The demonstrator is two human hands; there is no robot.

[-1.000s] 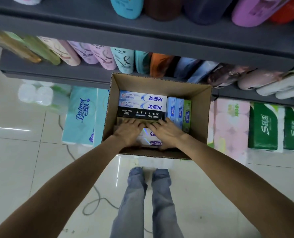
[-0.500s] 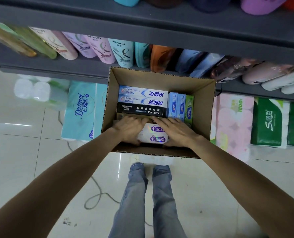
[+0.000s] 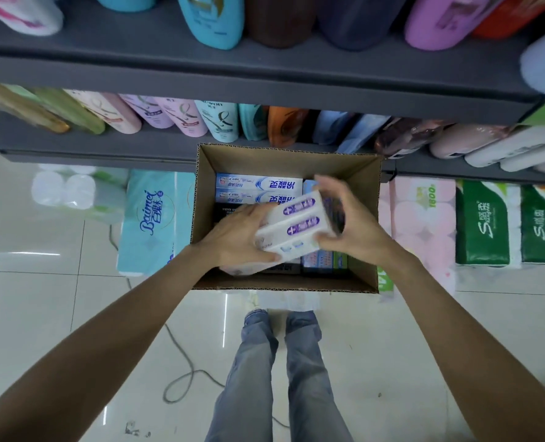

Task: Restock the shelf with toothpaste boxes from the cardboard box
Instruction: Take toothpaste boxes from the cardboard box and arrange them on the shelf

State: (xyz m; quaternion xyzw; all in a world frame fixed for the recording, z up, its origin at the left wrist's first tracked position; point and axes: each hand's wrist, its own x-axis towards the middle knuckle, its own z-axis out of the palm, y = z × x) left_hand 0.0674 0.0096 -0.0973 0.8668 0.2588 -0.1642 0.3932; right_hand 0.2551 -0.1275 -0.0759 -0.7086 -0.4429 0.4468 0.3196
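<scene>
**Toothpaste boxes lifted clear of the carton**

At nine o'clock, tissue packs (image 3: 156, 218) stand on the floor. At centre, the cardboard box (image 3: 287, 218) sits open. Half a second ago both hands lay flat inside it; now the left hand (image 3: 236, 237) and right hand (image 3: 347, 224) each have their grip pinching an end of a stack of white toothpaste boxes (image 3: 296, 226), raised and tilted above the rim. So the pickup looks done, and shelving comes next. More toothpaste boxes (image 3: 258, 189) remain inside. At twelve o'clock, the shelf (image 3: 265, 87) overhangs, crowded with bottles (image 3: 220, 122), leaving little free room. At three o'clock stand green paper packs (image 3: 484, 224).
</scene>
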